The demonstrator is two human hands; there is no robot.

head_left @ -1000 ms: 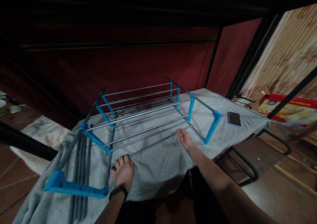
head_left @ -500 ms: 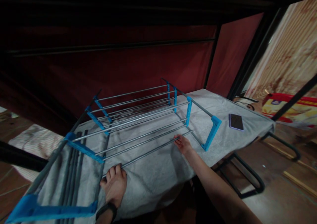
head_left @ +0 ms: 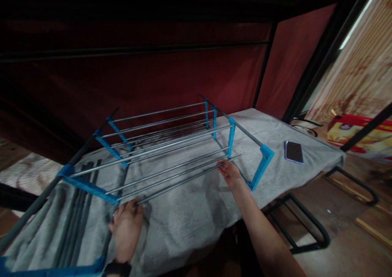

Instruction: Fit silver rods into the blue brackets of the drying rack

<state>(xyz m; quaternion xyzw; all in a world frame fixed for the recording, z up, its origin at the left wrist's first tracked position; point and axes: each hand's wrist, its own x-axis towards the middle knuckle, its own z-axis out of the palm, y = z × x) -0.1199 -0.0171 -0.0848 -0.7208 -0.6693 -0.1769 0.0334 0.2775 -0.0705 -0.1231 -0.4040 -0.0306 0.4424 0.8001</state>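
A thin grey metal rod runs across the near side of a partly assembled rack of grey tubes and blue plastic brackets. Around the rod's left part, close to a blue bracket, my left hand is closed. My right hand pinches the same rod near its right end, whose tip sticks out beyond my fingers beside the rack's lower right tube. The rod lies roughly parallel to the rack's other crossbars. My left hand hides the rod's left end.
Several loose grey tubes lie on the grey blanket at the left. A phone rests on the right side of it. Dark bed-frame posts and a red panel stand behind. A black metal frame sticks out below right.
Both hands have moved the rod slightly away from me, nearer the neighbouring crossbar. My left hand and the rack's left side appear farther left; the view has shifted a little.
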